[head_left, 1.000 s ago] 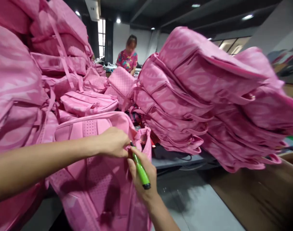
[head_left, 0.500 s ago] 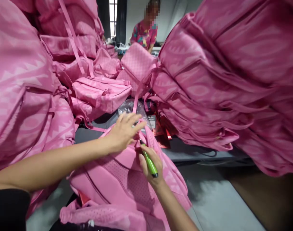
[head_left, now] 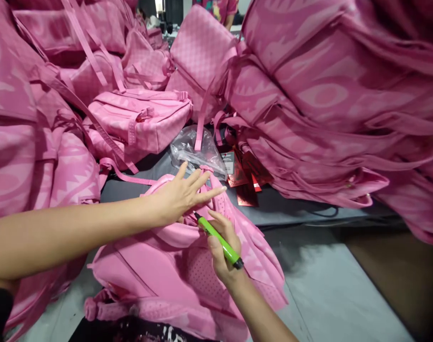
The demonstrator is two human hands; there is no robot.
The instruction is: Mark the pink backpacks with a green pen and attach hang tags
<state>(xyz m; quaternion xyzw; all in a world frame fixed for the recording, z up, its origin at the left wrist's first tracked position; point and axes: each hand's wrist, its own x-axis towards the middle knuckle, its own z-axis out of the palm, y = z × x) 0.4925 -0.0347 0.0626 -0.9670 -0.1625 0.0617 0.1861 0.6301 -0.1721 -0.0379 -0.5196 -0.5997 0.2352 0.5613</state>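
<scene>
A pink backpack [head_left: 155,270] lies in front of me with its padded, perforated back panel facing up. My left hand [head_left: 177,197] rests over the top of it, fingers spread, near the top loop and straps. In my right hand [head_left: 225,247] is a slim green pen-shaped tool [head_left: 218,240], black at both ends. Its dark tip points up and left at the pink fabric just below my left palm. Whether the tip touches the fabric I cannot tell. A pink shoulder strap [head_left: 159,306] hangs along the backpack's near side.
Pink backpacks stand piled at the left [head_left: 10,142] and right [head_left: 309,95]. A smaller pink bag [head_left: 141,118] sits behind my left hand. A clear plastic bag [head_left: 191,147] and shiny red tags [head_left: 247,194] lie on the dark table [head_left: 291,213]. Part of a person [head_left: 225,9] shows at the back.
My view has tipped downward. The green tool's tip has moved left, out from the strap area, and now shows below my left hand. My left fingers are spread wider.
</scene>
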